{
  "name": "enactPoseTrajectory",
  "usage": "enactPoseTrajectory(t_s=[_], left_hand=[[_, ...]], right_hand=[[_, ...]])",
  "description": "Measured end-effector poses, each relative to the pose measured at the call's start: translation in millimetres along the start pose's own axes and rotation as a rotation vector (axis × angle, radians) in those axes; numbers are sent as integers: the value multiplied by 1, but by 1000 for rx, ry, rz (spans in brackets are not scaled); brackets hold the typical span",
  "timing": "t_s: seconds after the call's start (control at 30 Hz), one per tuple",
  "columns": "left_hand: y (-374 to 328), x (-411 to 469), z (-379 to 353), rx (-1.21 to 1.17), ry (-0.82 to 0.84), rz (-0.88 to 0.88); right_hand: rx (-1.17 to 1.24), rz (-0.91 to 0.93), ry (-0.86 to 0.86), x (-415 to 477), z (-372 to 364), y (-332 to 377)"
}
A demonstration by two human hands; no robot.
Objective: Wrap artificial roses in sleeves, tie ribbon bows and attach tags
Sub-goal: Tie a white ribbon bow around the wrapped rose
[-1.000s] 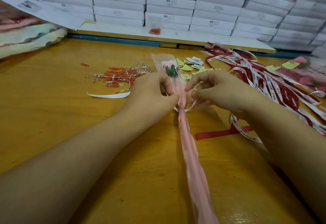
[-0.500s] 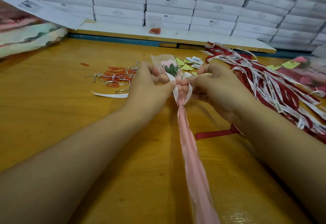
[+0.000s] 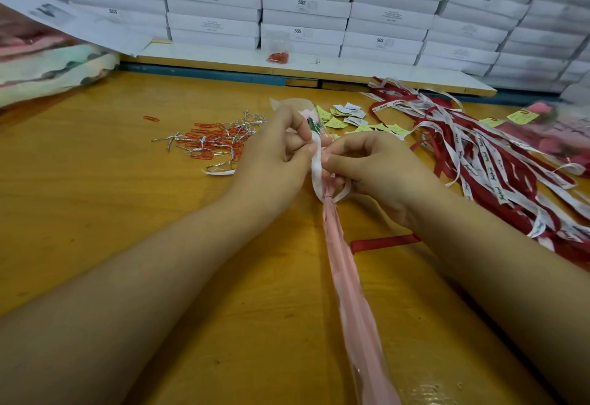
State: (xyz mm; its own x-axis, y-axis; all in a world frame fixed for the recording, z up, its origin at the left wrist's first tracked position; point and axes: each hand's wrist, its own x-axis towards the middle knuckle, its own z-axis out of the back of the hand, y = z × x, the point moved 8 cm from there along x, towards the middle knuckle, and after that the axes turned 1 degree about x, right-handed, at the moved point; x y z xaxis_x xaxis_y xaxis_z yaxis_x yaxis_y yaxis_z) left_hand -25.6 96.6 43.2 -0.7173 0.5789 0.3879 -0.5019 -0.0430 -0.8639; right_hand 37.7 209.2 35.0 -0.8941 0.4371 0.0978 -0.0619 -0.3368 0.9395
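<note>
Orange-brown wooden table [image 3: 95, 200]: left of center a heap of red paper clips [image 3: 204, 141] mixed with silver twist ties [image 3: 174, 141], one stray clip [image 3: 151, 118] apart to the left, and a white ribbon scrap [image 3: 220, 172] beside the heap. Small yellow and white tags [image 3: 348, 115] are scattered further back. On the right is a tangle of red and white ribbons [image 3: 485, 162], with one red strip [image 3: 383, 242] alone nearer the front.

Bare hands, left hand [image 3: 271, 162] and right hand [image 3: 380, 168], on bare forearms [image 3: 159, 261] — fingernails [image 3: 311, 148] short and plain.
</note>
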Motion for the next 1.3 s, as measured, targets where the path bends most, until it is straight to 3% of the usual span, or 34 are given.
enactPoseTrajectory(t_s=[0.27, 0.53, 0.9, 1.03, 1.3], left_hand=[[0, 2, 8, 185, -48, -4], [-2, 2, -8, 359, 139, -27], [0, 2, -9, 384, 202, -55], [3, 4, -13, 320, 194, -11], [13, 1, -8, -48, 212, 164]], right_hand=[[-56, 47, -20, -1, 3, 5], [-332, 202, 27, -3, -3, 18], [-399, 278, 25, -3, 5, 25], [-489, 318, 38, -5, 9, 26], [-501, 335, 19, 2, 2, 22]])
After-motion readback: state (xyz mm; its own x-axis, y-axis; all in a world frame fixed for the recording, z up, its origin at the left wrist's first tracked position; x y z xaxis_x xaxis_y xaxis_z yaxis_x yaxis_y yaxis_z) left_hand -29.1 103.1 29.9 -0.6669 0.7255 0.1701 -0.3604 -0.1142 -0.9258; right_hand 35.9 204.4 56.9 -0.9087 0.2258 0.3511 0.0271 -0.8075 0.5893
